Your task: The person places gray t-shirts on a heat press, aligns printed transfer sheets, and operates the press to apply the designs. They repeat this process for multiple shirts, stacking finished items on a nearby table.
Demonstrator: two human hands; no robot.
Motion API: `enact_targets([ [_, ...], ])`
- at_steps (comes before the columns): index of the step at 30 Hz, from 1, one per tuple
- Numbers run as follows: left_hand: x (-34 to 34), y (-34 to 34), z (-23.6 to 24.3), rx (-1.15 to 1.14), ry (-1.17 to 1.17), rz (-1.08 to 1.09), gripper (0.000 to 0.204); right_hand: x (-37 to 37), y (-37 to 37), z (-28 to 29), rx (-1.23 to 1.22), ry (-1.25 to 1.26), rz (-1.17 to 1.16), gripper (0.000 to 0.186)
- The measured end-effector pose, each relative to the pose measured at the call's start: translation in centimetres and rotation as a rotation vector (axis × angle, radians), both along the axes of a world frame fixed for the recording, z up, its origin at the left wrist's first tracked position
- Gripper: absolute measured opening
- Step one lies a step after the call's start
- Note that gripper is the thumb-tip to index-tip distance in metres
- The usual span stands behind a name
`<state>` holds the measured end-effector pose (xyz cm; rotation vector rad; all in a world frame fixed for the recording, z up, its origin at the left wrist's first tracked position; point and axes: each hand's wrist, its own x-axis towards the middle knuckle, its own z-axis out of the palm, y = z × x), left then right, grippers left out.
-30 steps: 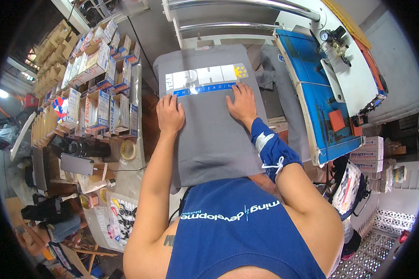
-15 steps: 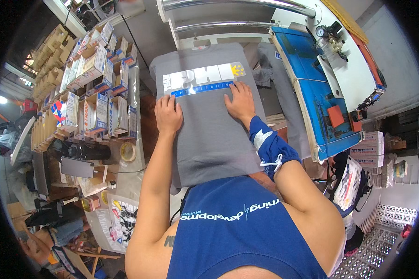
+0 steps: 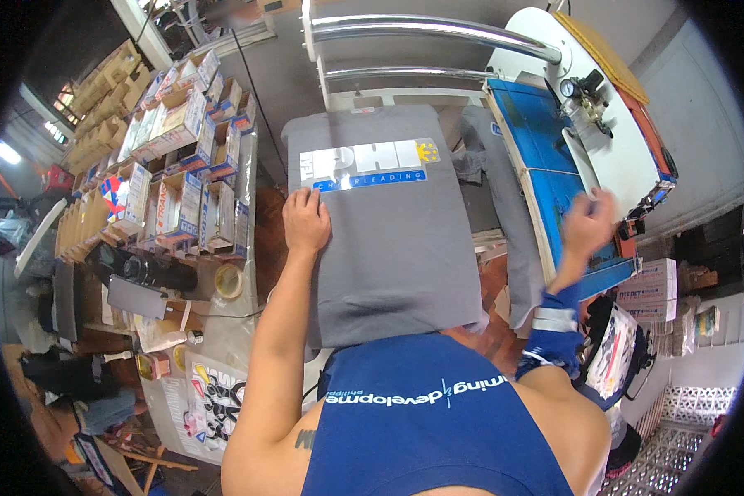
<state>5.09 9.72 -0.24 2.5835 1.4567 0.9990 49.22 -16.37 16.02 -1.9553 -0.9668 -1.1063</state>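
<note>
The grey T-shirt (image 3: 397,264) is spread flat in front of the person, with its shiny chest transfer (image 3: 370,162) facing up, probably so that the design lies without folds. The left hand (image 3: 307,221) rests on the cloth near the lower left corner of the transfer, its fingers extended and grasping nothing, which seems to steady the shirt. The right hand (image 3: 589,221), blurred, is above the blue-topped board (image 3: 522,120); its fingers look partly curled, but whether they hold something one cannot tell.
</note>
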Motion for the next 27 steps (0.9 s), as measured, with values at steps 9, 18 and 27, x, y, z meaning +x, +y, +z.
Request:
enact_targets([
  [9, 0.1, -0.2, 0.0, -0.014, 0.025, 0.001, 0.037, 10.8, -10.9, 2.7, -0.527, 0.289, -0.225, 0.063],
  [18, 0.1, -0.2, -0.2, -0.115, 0.081, 0.034, 0.042, 2.6, -9.6, 3.8, -0.569, 0.263, -0.170, 0.052],
  [27, 0.0, 4.8, 3.2, -0.494, 0.027, 0.255, 0.039, -11.2, -7.2, 3.5, -0.381, 0.319, 0.170, 0.041],
])
